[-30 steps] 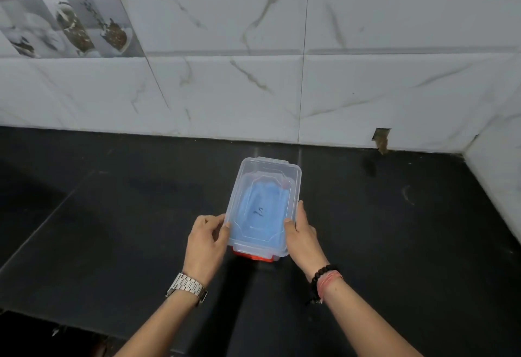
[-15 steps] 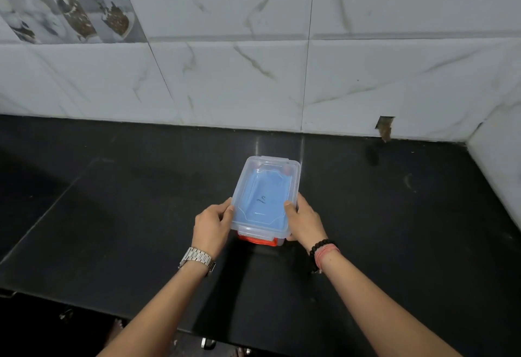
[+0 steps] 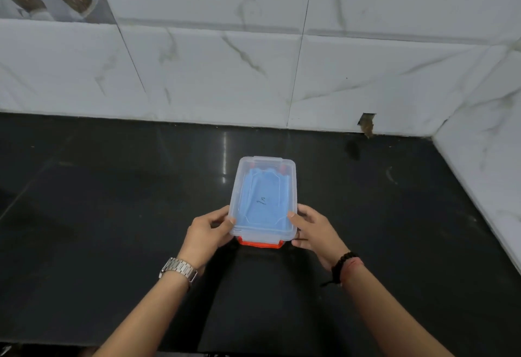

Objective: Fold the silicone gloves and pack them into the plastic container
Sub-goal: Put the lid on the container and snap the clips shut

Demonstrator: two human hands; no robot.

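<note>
A clear plastic container (image 3: 293, 182) with its lid on rests on the black countertop, in the middle of the view. Blue silicone gloves (image 3: 263, 201) show through the lid, lying flat inside. An orange latch (image 3: 260, 243) sits at the near end, and a second orange clip shows at the far end. My left hand (image 3: 207, 234) grips the near left corner. My right hand (image 3: 315, 231) grips the near right corner, thumb on the lid.
The black countertop (image 3: 112, 215) stretches left and right of the container. White marble-look wall tiles (image 3: 225, 74) rise behind it, and a side wall (image 3: 485, 173) closes the right. A chipped hole (image 3: 366, 124) marks the wall's base.
The container and both hands have moved slightly away from me toward the wall; my fingers have curled tighter around the near corners of the box.
</note>
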